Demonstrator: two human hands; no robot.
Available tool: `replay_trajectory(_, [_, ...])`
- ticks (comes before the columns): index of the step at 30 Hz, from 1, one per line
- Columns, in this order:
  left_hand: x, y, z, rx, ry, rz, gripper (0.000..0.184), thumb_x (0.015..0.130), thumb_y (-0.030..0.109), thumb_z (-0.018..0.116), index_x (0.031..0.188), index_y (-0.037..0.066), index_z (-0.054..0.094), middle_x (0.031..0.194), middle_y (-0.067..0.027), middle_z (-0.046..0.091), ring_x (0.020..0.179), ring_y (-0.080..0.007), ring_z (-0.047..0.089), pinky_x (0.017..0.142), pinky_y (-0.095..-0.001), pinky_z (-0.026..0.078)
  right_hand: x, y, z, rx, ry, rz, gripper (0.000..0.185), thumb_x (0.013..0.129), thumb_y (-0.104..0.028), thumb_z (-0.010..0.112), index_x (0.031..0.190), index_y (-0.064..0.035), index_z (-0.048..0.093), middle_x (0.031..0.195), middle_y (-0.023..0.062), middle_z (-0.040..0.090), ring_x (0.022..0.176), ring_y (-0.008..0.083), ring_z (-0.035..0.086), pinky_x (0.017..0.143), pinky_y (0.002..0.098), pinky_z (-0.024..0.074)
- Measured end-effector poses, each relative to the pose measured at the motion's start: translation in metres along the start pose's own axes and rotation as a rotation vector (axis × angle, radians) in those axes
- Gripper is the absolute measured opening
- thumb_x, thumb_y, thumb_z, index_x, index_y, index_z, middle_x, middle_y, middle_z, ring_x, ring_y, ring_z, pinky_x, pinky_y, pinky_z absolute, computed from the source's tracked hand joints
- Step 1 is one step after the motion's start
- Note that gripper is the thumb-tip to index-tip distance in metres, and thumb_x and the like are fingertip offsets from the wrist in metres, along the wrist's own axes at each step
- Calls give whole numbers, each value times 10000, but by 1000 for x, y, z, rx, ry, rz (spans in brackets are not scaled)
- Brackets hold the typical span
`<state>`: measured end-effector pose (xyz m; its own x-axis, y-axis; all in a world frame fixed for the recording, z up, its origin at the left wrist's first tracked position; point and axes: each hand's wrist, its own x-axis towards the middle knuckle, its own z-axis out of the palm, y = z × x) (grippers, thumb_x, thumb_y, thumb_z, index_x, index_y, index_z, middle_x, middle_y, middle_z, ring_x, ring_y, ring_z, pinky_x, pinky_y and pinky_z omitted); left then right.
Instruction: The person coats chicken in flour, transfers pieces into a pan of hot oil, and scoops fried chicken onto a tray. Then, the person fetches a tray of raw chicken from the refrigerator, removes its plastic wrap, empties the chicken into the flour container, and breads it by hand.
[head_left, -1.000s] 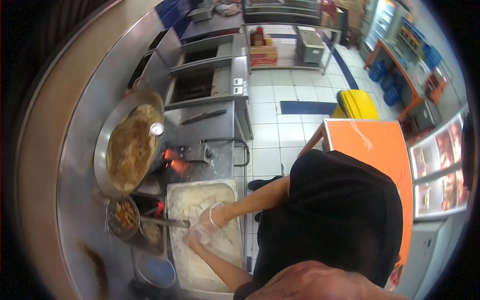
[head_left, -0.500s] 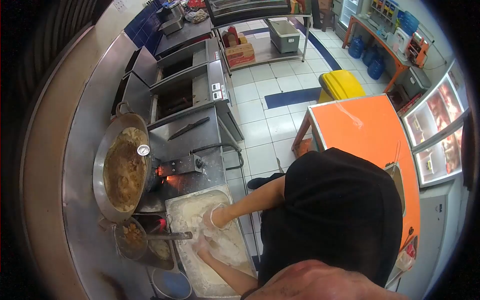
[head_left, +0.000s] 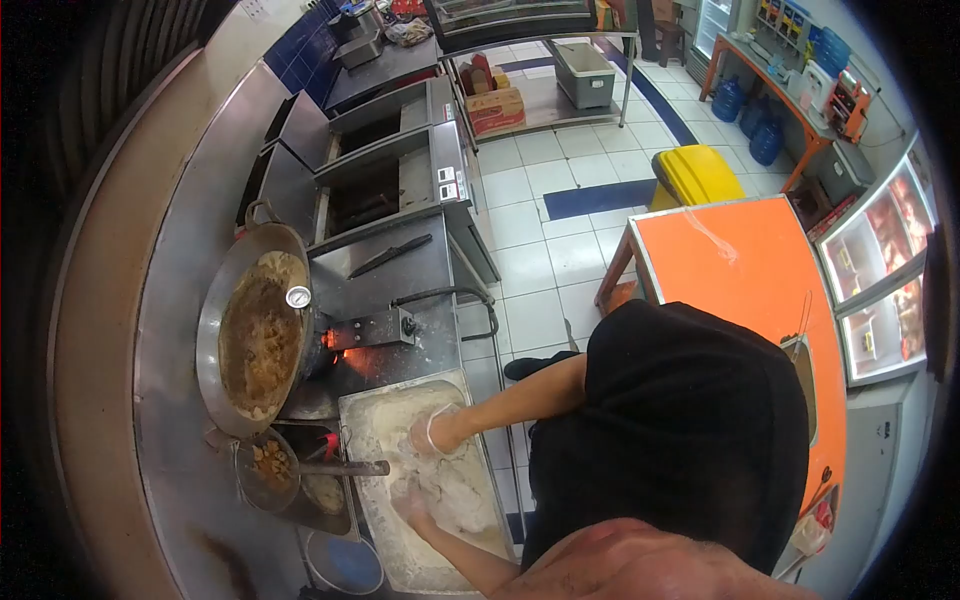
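A metal tray [head_left: 400,385] filled with pale flour [head_left: 395,540] lies in front of me. My right hand [head_left: 436,434], in a clear plastic glove, is down in the flour at the tray's upper part. Lower down, my left hand [head_left: 410,500] also presses into the flour, its fingers dusted white. Between and beside them is a heaped, flour-coated mass [head_left: 458,500]; I cannot make out its kind. Flour hides most fingertips of both hands, so what they grip, if anything, does not show.
Left of the tray, a wok [head_left: 212,370] of bubbling oil holds a dial thermometer [head_left: 298,297]. A burner box [head_left: 375,329] glows with flame beside it. A strainer [head_left: 270,470] with fried pieces has its handle [head_left: 345,468] over the tray edge. A knife [head_left: 390,256] lies on the steel counter.
My left hand has drawn slightly down and away from my right hand, widening the gap between them. The whole view has shifted a little.
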<state>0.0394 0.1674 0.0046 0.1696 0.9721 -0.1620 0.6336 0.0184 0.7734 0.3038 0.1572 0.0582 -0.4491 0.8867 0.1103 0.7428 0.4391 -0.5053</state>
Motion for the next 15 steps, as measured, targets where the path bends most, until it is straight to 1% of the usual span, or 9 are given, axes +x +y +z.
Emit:
replay_trajectory(3, [-16,-18,2,-402,163,-163,332,966,69,683,1278,-25,618,1170,-124,707,1038,-241,659,897,-362,529,1,-5,-1,-7,-6,-8,260,826,-210,672,818,44,728,834,244,734,765,417,732,673,516,591])
replay_trajectory(6, [-32,-11,0,-615,243,-244,381,951,85,686,1307,-16,597,1243,-120,682,1052,-257,654,905,-357,537,3,-4,6,18,-17,-68,278,828,-225,675,820,48,730,841,253,733,774,431,726,698,519,586])
replay_trajectory(8, [-46,12,8,-874,393,-217,373,943,120,690,1279,-16,604,1203,-125,688,1033,-254,661,892,-352,545,13,4,22,66,-47,-146,296,831,-241,684,821,51,729,832,267,725,781,453,717,715,520,580])
replay_trajectory(9, [-50,17,12,-1003,468,-201,371,939,138,692,1265,-16,608,1184,-127,690,1023,-252,665,886,-349,550,15,5,22,134,-76,-108,311,832,-253,693,838,56,726,856,280,722,808,461,712,730,520,574])
replay_trajectory(11, [-50,21,13,-1300,393,-275,417,937,194,693,1299,10,601,1181,-132,680,1022,-253,668,882,-364,554,19,5,22,269,-130,-31,344,834,-276,710,872,66,719,904,306,715,861,478,702,760,522,563])
replay_trajectory(12, [-51,22,13,-1446,358,-318,440,936,222,694,1316,23,598,1180,-135,674,1021,-254,669,879,-371,556,22,12,31,309,-120,-47,362,833,-287,715,898,70,716,937,315,710,889,478,696,771,521,556])
replay_trajectory(14, [-55,26,16,-1543,334,-382,482,940,229,695,1361,43,553,1240,-138,632,1076,-262,638,920,-379,529,29,28,53,388,-96,-77,403,833,-308,726,950,78,710,1002,333,700,946,477,684,795,519,544])
replay_trajectory(15, [-58,29,18,-1548,330,-404,504,942,232,696,1384,53,530,1270,-140,611,1103,-266,622,940,-383,516,32,27,53,461,-172,-61,419,832,-309,727,973,84,704,1029,335,696,962,472,681,803,518,539])
